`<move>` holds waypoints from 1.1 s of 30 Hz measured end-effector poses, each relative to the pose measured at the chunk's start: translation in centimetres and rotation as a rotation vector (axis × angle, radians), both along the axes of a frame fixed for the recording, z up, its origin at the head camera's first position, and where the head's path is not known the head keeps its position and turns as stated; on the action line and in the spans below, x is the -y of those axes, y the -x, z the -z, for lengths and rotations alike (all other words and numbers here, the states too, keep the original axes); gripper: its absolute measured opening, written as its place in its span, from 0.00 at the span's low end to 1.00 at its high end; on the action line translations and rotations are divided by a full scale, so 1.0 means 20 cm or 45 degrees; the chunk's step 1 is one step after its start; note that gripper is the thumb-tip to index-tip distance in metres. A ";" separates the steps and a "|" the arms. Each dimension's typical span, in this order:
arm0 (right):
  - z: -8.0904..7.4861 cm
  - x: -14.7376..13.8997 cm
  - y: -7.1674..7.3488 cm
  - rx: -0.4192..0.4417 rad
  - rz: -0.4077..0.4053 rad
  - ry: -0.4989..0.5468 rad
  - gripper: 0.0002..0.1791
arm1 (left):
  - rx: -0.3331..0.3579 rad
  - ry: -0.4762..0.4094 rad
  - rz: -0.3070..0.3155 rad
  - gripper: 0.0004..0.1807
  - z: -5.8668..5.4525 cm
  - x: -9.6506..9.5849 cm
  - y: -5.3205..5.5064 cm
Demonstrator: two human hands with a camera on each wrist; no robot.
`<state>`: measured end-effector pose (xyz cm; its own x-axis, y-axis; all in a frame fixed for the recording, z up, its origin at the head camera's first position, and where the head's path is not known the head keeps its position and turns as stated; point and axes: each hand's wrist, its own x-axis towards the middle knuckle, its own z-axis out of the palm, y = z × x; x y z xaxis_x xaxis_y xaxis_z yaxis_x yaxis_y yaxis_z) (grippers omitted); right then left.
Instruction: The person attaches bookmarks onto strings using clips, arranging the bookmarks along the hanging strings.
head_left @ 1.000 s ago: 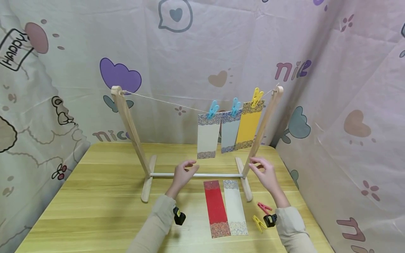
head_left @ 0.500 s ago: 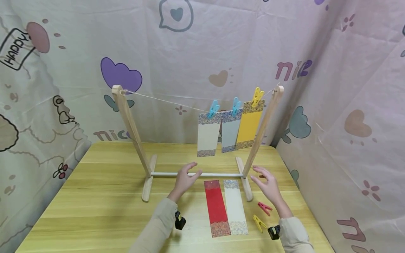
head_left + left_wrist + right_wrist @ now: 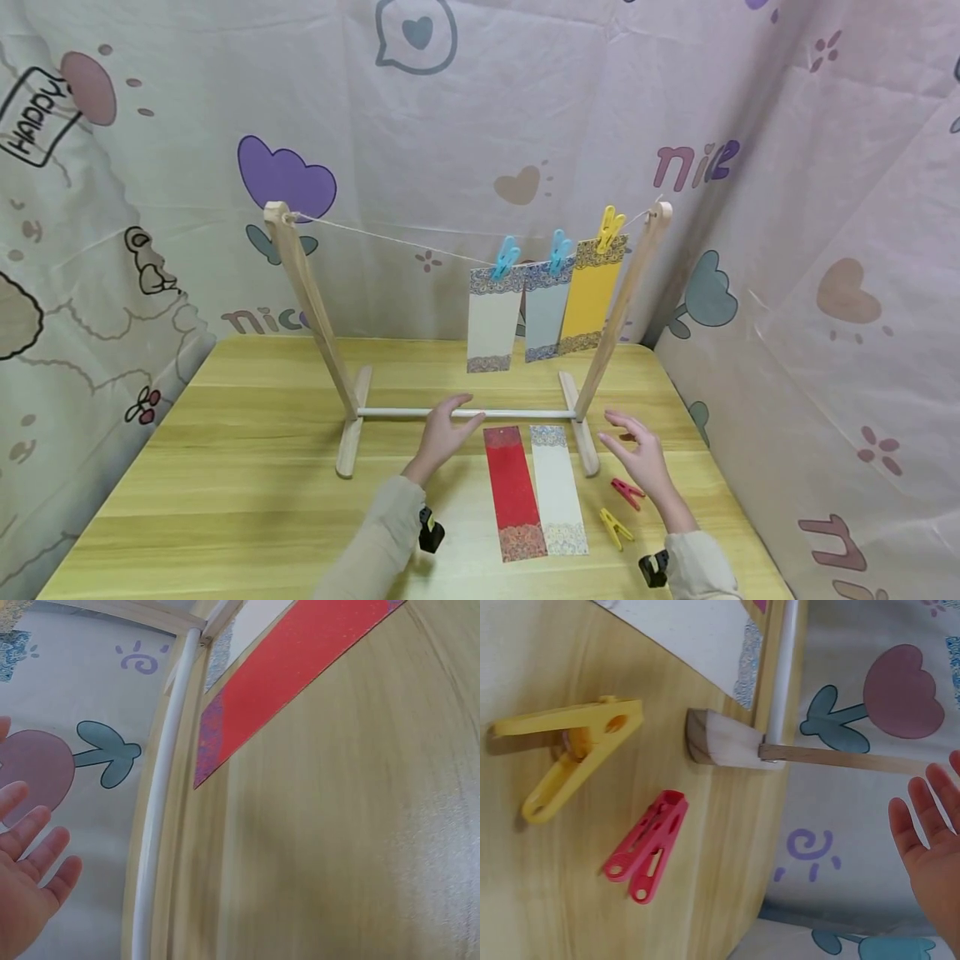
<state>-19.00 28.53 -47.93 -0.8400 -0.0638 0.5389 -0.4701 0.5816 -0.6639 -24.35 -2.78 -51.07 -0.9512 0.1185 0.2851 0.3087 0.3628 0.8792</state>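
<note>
My left hand (image 3: pixel 441 437) is held above the table near the white crossbar (image 3: pixel 517 414), fingers relaxed and holding nothing. To its right lie a red bookmark (image 3: pixel 513 487) and a white bookmark (image 3: pixel 558 492) with patterned ends. My right hand (image 3: pixel 641 460) hovers empty, fingers loosely spread, beyond a pink clothespin (image 3: pixel 627 493) and a yellow clothespin (image 3: pixel 615 529) on the table. On the string hang a white card (image 3: pixel 491 325), a pale blue card (image 3: pixel 546 312) and a yellow card (image 3: pixel 592 292). Two blue clothespins (image 3: pixel 507 257) and a yellow one (image 3: pixel 609 230) clip them.
A wooden frame with a left post (image 3: pixel 311 308) and a right post (image 3: pixel 626 308) holds the string (image 3: pixel 390 242). Its feet rest on the wooden table (image 3: pixel 225 467). A printed cloth (image 3: pixel 420 150) hangs behind and at both sides.
Both hands have lowered toward the front of the table, and their fingers have spread from near-pinched poses. The right hand has moved slightly right. The cards and clothespins stay in place.
</note>
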 end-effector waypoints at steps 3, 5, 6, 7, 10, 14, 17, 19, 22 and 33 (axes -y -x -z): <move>0.02 0.00 -0.01 -0.021 -0.006 0.006 0.19 | 0.009 0.006 0.008 0.25 0.01 -0.01 -0.01; -0.01 0.01 -0.03 -0.026 -0.007 0.006 0.20 | 0.017 0.011 0.010 0.25 0.02 -0.02 -0.01; -0.02 0.02 -0.05 -0.022 -0.004 0.004 0.20 | 0.020 0.018 0.012 0.25 0.03 -0.02 -0.01; -0.04 0.04 -0.07 -0.017 -0.004 0.000 0.20 | 0.025 0.025 0.012 0.25 0.03 -0.02 -0.01; -0.06 0.04 -0.10 -0.001 -0.004 -0.011 0.19 | 0.034 0.045 0.017 0.24 0.05 -0.03 -0.01; 0.05 -0.03 -0.06 0.052 -0.010 -0.016 0.20 | 0.050 0.054 0.029 0.24 0.08 -0.03 -0.01; 0.11 -0.08 -0.04 0.100 -0.030 -0.010 0.20 | 0.075 0.062 0.037 0.26 0.09 -0.04 -0.01; 0.12 -0.09 -0.04 0.120 -0.055 0.004 0.21 | 0.092 0.069 0.041 0.27 0.10 -0.04 -0.02; 0.13 -0.09 -0.05 0.146 -0.080 0.019 0.21 | 0.111 0.083 0.039 0.27 0.10 -0.04 -0.02; 0.13 -0.09 -0.10 0.345 -0.089 0.053 0.21 | 0.116 0.159 0.045 0.27 0.12 -0.06 -0.01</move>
